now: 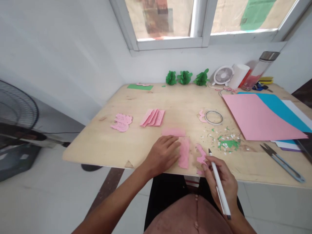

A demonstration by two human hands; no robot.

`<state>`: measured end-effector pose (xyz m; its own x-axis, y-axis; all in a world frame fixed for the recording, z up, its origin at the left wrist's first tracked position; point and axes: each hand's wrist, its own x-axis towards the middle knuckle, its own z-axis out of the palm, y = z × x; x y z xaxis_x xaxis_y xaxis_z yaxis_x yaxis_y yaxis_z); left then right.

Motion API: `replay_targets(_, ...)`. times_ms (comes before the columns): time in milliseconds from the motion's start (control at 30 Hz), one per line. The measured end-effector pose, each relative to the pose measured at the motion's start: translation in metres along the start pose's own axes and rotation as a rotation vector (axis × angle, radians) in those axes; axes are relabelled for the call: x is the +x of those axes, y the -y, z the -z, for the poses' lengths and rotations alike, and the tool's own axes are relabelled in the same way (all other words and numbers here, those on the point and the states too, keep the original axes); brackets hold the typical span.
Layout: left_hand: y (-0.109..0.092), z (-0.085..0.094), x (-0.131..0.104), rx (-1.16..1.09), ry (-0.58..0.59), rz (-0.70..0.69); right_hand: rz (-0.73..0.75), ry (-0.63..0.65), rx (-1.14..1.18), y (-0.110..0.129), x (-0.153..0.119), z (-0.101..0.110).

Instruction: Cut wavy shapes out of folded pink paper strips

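Cutouts (122,122) in a loose pink pile at left, best left alone. Next, pleats (152,117), part-fanned, no handling needed there. Left hand (161,155) palm down near the front edge of the table (102,146), fingers extended and loosely bent, gripping nothing, tips over the left side of a pink strip (184,154). Good spot for steadying: press lightly, keep the strip flat and square, avoid fresh creases. Just beyond, blurred, a second strip (173,132). To the right, a wavy piece (201,152), perhaps touching the right thumb, too soft in view for certainty. Right hand (228,182) closed round a white pen (219,187), dark tip beside the wavy piece. Before any stroke, pin that curvy edge still. Farther right, scraps (227,143); keep from sliding beneath the paper. Snips (276,158) last, unheld, blades toward the scraps.
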<state>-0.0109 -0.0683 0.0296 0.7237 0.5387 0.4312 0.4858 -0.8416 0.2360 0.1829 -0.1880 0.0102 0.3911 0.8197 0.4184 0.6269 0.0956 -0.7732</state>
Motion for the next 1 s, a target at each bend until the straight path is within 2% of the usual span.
replay_targets(100, -0.006, 0.0, 0.012, 0.008, 0.214, -0.149, -0.01, -0.028, -0.039, -0.008, -0.002, 0.0)
replay_targets(200, -0.017, -0.004, 0.014, 0.049, 0.301, -0.26, -0.011, -0.023, -0.041, -0.016, -0.004, 0.0)
replay_targets(300, -0.018, -0.006, 0.006, 0.119, 0.267, -0.245, -0.027, -0.023, -0.062, -0.021, -0.007, -0.001)
replay_targets(400, -0.007, -0.003, -0.01, 0.177, 0.228, -0.185, -0.022, -0.01, -0.07, -0.024, -0.008, -0.002)
replay_targets(567, 0.022, 0.013, -0.042, 0.227, 0.162, -0.085, -0.053, 0.003, -0.024, -0.021, -0.008, -0.003)
replay_targets(700, 0.052, 0.025, -0.059, 0.309, 0.136, -0.051, -0.034, 0.006, -0.011, -0.021, -0.007, -0.003)
replay_targets(867, 0.086, 0.034, -0.059, 0.384, 0.038, 0.019, -0.008, 0.009, -0.033, -0.025, -0.008, -0.004)
replay_targets(1000, 0.087, 0.031, -0.037, 0.356, 0.033, 0.071, -0.01, 0.026, -0.027, -0.026, -0.008, -0.005)
